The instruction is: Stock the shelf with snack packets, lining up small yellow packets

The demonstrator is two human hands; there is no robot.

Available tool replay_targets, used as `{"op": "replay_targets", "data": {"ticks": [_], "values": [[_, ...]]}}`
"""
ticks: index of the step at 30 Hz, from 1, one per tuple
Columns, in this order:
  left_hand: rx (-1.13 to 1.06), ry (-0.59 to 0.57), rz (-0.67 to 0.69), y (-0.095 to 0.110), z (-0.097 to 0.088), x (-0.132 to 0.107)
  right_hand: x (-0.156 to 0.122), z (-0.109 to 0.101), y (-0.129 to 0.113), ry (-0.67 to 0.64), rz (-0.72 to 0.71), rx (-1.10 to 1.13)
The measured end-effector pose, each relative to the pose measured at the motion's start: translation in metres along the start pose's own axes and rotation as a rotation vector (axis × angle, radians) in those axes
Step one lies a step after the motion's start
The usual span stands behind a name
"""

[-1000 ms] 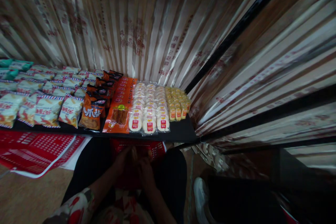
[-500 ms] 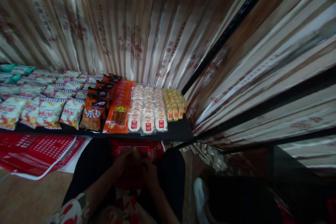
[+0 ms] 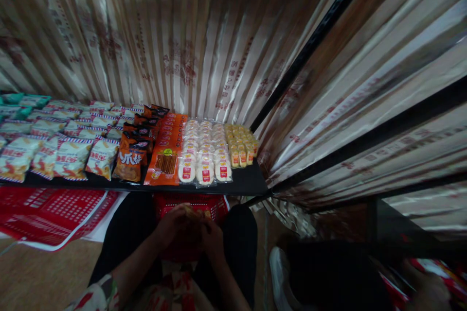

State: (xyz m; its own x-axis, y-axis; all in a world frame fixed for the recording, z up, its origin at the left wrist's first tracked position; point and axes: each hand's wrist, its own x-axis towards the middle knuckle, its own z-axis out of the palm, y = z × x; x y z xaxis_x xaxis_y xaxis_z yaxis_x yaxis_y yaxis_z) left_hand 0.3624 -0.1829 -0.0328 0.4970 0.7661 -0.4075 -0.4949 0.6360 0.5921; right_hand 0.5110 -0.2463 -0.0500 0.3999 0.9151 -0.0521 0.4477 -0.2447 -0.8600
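Low between my knees, both hands work together over a red basket [image 3: 219,205]. My left hand [image 3: 170,226] is closed round a small yellowish packet [image 3: 191,212], whose exact kind is too dim to tell. My right hand [image 3: 213,240] has its fingers pressed together at the packet's right side. Another small yellowish piece [image 3: 207,214] shows just beyond the right fingers, in or above the basket. Shadow hides most of the basket's inside.
Ahead, a black shelf [image 3: 248,183] bears rows of white snack bags [image 3: 71,158], orange-brown bags [image 3: 128,158], a flat orange pack [image 3: 171,141], round white packets [image 3: 205,172] and yellow packets [image 3: 242,155]. Another red basket [image 3: 62,216] lies left. A person's shoe [image 3: 280,277] is at right.
My hands have shifted slightly, the left one rising a little with the packet. At the lower right, another person's hand and red-and-white packaging have come into view.
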Motion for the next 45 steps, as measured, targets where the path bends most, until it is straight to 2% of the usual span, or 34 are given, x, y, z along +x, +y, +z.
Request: {"op": "replay_targets", "data": {"ticks": [5, 9, 19, 27, 31, 37, 45], "values": [[-0.015, -0.018, -0.017, -0.001, 0.001, -0.002, 0.001, -0.005, -0.005, 0.037, 0.018, 0.01], [-0.011, -0.043, -0.055, 0.0, 0.006, -0.006, 0.002, -0.011, -0.009, 0.107, -0.023, 0.048], [0.05, 0.007, -0.064, -0.003, 0.016, -0.009, 0.006, -0.023, -0.018, 0.145, -0.042, 0.145], [0.024, -0.053, -0.098, -0.005, 0.026, -0.011, 0.011, -0.021, -0.014, 0.191, 0.028, 0.245], [0.086, -0.058, -0.073, -0.007, 0.033, -0.011, 0.013, -0.021, -0.011, 0.213, 0.043, 0.284], [0.158, -0.114, -0.041, -0.018, 0.034, 0.001, 0.014, -0.023, -0.012, 0.23, -0.002, 0.301], [0.267, -0.034, 0.057, -0.019, 0.047, 0.008, 0.017, -0.027, -0.014, 0.216, -0.025, 0.306]]}}
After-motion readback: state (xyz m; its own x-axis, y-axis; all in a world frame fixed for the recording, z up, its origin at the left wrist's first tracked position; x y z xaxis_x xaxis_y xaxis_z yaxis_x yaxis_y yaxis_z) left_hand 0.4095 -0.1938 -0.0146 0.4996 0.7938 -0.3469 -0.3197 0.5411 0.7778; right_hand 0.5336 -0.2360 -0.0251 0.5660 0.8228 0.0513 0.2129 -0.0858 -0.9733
